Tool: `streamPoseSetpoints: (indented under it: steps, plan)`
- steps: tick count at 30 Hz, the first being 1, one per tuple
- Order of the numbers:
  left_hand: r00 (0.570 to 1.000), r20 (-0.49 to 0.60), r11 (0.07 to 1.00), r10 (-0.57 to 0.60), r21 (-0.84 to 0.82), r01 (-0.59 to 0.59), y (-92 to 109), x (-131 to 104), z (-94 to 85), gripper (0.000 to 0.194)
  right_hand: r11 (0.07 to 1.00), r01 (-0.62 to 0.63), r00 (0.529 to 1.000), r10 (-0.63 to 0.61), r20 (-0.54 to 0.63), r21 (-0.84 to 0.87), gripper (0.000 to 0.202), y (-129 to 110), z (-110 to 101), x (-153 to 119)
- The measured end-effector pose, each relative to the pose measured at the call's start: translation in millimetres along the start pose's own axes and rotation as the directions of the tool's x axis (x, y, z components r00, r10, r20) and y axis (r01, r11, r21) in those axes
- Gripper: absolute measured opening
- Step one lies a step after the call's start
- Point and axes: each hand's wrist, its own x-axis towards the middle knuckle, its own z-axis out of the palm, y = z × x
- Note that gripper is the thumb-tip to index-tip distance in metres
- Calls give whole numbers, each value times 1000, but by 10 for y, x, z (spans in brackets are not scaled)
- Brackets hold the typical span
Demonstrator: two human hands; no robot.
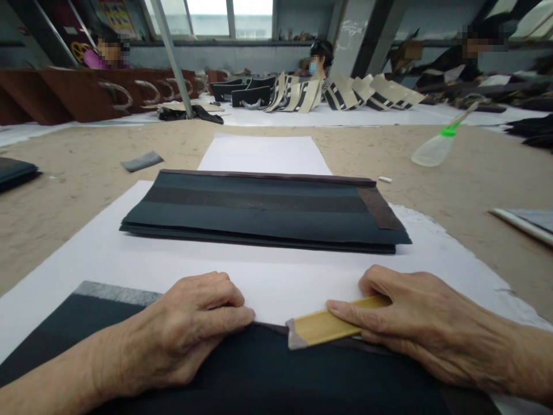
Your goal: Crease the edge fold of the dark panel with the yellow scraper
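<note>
In front of me lies a dark blue-green panel (259, 374) with a brown folded edge along its far side. My left hand (185, 323) is closed, thumb and curled fingers pinching that far edge. In my right hand (415, 323) is a flat yellow strip tool (326, 324), like a bamboo scraper, its tip (297, 334) wrapped in grey. The tool's tip rests on the panel's edge, a little right of my left thumb. A grey strip (116, 293) runs along the panel's back left edge. Beyond my hands lies a stack of similar dark panels (259, 207).
White paper (294, 271) covers the table under the panels. A squeeze bottle with a green collar (434, 148) stands tilted at the back right. A small grey scrap (142, 161) lies back left. Brown bag pieces (78, 95) and several people are farther back.
</note>
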Motion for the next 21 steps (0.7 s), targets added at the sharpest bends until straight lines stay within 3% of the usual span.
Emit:
streamPoseSetpoints:
  steps: [13,19,21]
  plan:
    - [996,-19,993,86,78,-84,-33,27,21,35,999,32,999,-32,-1,-19,35,-64,20,235]
    - [994,75,990,75,117,-83,-11,-11,-64,31,998,45,999,-45,12,-45,35,-89,32,343]
    - [996,55,994,64,89,-69,-42,-88,-111,31,997,54,999,-54,7,-46,34,-78,31,364]
